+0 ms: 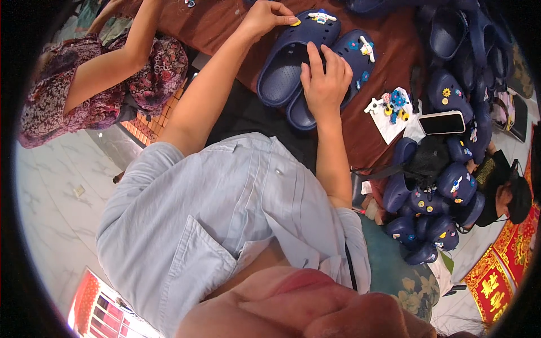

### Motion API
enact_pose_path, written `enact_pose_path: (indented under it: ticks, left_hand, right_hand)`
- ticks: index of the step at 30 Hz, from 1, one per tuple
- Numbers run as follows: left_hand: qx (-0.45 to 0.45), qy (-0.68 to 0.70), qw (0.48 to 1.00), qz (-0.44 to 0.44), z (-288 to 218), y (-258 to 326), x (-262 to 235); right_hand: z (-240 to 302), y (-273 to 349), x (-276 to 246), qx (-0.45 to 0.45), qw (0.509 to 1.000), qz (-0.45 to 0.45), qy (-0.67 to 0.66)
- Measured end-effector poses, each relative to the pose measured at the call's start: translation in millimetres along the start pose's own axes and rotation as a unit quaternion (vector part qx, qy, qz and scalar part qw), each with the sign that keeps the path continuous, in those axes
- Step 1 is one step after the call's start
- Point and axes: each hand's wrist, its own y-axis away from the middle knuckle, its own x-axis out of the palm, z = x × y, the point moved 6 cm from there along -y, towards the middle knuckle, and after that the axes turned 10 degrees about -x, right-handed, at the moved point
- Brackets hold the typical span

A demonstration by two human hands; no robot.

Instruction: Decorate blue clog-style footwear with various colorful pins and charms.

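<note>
Two navy blue clogs point(280, 62) lie side by side on the brown cloth in front of me. My left hand point(264, 19) pinches a small yellow shoe charm point(296, 23) at the upper of the left clog, beside a white dog-like charm point(322, 17). Resting over the inner edges of both shoes is my right hand point(327, 76), its fingers stretched out and apart. The right clog point(354, 53) carries a white figure charm point(366, 48) and blue flower charms point(362, 79). Whether the yellow charm sits in a hole is hidden by my fingertips.
Loose charms point(398, 100) lie on white paper point(389, 127) at the right, by a phone point(442, 123). Decorated clogs point(456, 183) are heaped lower right, around a black bag point(427, 160). More navy clogs point(448, 34) pile up far right. A person in a patterned garment point(62, 96) sits left.
</note>
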Motion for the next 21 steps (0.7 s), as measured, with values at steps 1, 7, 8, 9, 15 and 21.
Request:
enact_pose_path:
  ticks: [1, 7, 8, 9, 15, 21]
  left_hand:
    - [-0.001, -0.002, 1.0, 0.003, -4, 1, 3]
    - [0.031, -0.039, 0.998, 0.048, -15, 3, 9]
    - [0.024, -0.01, 0.997, 0.079, -19, 3, 14]
    - [0.016, 0.019, 0.994, 0.109, -24, 4, 18]
    - [-0.011, -0.021, 0.992, 0.127, -28, 4, 21]
    - [0.066, -0.052, 0.995, 0.058, -32, 12, 18]
  right_hand:
    - [-1, 1, 0, 0.001, 1.0, -0.001, 0.003]
    - [-2, 1, 2, 0.004, 1.0, -0.001, 0.004]
    - [-2, 2, 2, 0.004, 1.0, 0.0, 0.007]
    - [-3, 3, 2, 0.005, 1.0, 0.0, 0.005]
    - [-3, 3, 2, 0.013, 1.0, 0.003, 0.001]
    - [-5, 3, 2, 0.02, 1.0, -0.005, 0.007]
